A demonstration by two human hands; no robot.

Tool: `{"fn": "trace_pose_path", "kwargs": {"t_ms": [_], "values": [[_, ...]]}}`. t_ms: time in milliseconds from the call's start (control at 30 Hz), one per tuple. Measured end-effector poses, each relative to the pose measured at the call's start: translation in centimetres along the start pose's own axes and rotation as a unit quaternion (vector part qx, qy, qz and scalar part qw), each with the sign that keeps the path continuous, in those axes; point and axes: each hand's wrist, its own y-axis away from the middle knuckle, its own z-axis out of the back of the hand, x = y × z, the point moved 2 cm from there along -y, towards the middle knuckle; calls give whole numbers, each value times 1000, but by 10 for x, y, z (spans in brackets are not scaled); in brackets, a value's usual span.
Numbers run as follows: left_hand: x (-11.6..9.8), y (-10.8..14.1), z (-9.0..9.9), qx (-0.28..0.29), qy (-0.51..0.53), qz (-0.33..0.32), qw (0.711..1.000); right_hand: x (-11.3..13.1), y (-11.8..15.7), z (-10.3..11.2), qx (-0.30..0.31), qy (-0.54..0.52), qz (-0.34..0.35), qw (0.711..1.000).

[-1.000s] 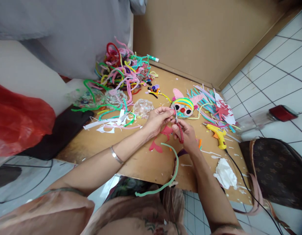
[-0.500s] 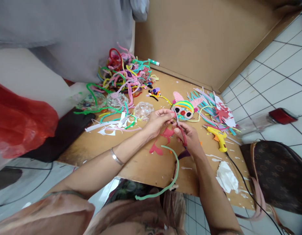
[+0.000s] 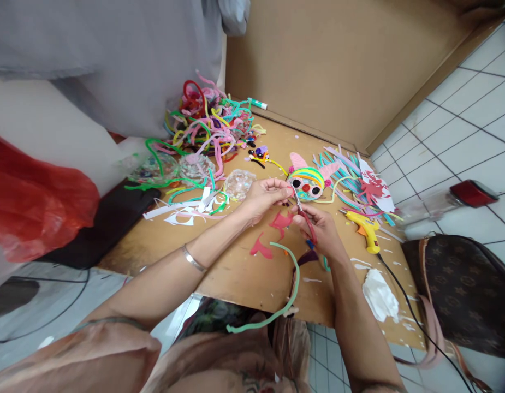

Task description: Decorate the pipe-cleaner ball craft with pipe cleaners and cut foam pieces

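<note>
My left hand (image 3: pixel 266 199) pinches a small red piece (image 3: pixel 290 191), mostly hidden by the fingers. My right hand (image 3: pixel 320 226) grips red-handled scissors (image 3: pixel 305 217), whose blades point up and left to the piece at my left fingertips. Just beyond both hands lies a craft face (image 3: pixel 305 184) with pink ears, black eyes, a red nose and a striped band. Red cut scraps (image 3: pixel 261 246) lie on the table below my hands. A pale green pipe cleaner (image 3: pixel 296 278) curves over the table's front edge.
Tangled pipe cleaners (image 3: pixel 211 120) heap at the back left, near clear plastic pieces (image 3: pixel 239 184) and white paper scraps (image 3: pixel 182 210). On the right are a yellow glue gun (image 3: pixel 367 230) with a cord, a crumpled tissue (image 3: pixel 380 295) and a brown bag (image 3: pixel 465 295).
My right hand and the scissors have shifted slightly right and down, and the wrist has turned a little. My left hand stays almost in place, still pinching the red piece.
</note>
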Motion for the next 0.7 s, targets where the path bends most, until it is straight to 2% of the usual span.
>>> {"fn": "trace_pose_path", "kwargs": {"t_ms": [200,700], "values": [[-7,0,3,16,-48,5,999,3,2,5,10,6,-14,1000],[-20,-2,10,70,-109,35,991,1,2,12,21,52,6,998]]}}
